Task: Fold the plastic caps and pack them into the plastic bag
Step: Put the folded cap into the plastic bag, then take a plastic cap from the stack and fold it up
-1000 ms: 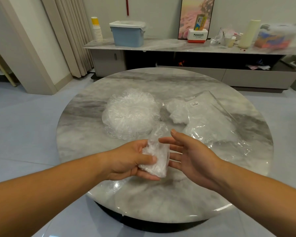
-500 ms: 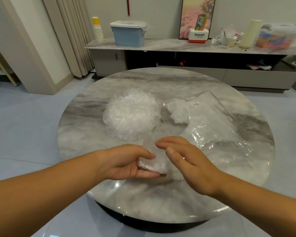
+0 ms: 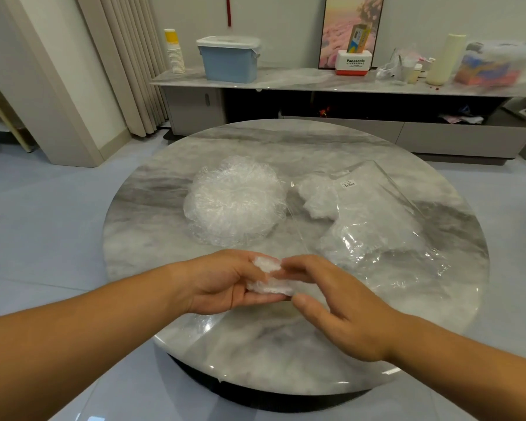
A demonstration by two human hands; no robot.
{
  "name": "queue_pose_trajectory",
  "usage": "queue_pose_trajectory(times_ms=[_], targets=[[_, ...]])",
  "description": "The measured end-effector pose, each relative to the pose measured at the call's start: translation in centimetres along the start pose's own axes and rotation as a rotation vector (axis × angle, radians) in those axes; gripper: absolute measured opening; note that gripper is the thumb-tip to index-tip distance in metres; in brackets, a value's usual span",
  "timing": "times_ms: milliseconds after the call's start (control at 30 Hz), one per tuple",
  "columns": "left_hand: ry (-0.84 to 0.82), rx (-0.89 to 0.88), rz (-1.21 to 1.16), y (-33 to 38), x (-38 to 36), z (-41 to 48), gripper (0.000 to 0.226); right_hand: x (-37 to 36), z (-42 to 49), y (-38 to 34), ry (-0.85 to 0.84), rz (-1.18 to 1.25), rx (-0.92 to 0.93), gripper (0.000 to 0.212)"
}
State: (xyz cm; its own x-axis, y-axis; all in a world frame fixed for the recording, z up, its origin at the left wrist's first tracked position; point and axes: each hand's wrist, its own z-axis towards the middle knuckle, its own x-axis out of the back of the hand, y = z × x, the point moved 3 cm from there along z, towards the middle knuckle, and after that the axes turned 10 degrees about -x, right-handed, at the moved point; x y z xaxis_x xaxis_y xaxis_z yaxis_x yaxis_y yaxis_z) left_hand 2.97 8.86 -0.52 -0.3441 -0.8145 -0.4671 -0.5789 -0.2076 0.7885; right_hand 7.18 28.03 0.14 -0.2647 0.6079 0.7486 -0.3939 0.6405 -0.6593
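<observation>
A folded clear plastic cap [image 3: 269, 276] lies in my left hand [image 3: 225, 282], whose fingers curl round it from below, just above the near part of the round marble table [image 3: 255, 354]. My right hand [image 3: 334, 302] pinches the cap's right end between fingers and thumb. A stack of unfolded plastic caps [image 3: 236, 202] sits at the table's middle. To its right lies the clear plastic bag [image 3: 374, 220] with a small label, holding several folded caps; its opening faces left.
Behind the table runs a long low cabinet [image 3: 346, 83] carrying a blue lidded bin [image 3: 230, 60], paper cups [image 3: 173, 53], a Panasonic box [image 3: 354, 63] and other clutter. Curtains [image 3: 125, 62] hang at the left. Grey floor surrounds the table.
The cap, held upright a second ago, is now folded down smaller in my left hand. My right hand came from open beside it to pinching its right end.
</observation>
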Motion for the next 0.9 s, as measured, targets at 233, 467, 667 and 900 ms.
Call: queue_pose_trajectory(times_ms=[233, 467, 667, 900], targets=[[0.124, -0.161, 0.045, 0.8, -1.4, 0.8, 0.048, 1.4, 1.3, 0.5, 0.140, 0.611, -0.459, 0.024], [0.081, -0.288, 0.267, 1.8, -6.6, 1.6, 0.043, 4.6, -0.3, 1.8, 0.208, 0.851, -0.617, 0.053], [0.074, -0.451, 1.199, -0.1, -9.4, 3.0, 0.033, 10.8, -3.0, 7.1, 0.528, 0.922, -0.677, 0.068], [-0.121, -0.253, 1.700, -4.5, -9.7, 4.4, 0.057, 10.1, -5.0, 11.7, 0.357, 0.737, -0.815, 0.076]])
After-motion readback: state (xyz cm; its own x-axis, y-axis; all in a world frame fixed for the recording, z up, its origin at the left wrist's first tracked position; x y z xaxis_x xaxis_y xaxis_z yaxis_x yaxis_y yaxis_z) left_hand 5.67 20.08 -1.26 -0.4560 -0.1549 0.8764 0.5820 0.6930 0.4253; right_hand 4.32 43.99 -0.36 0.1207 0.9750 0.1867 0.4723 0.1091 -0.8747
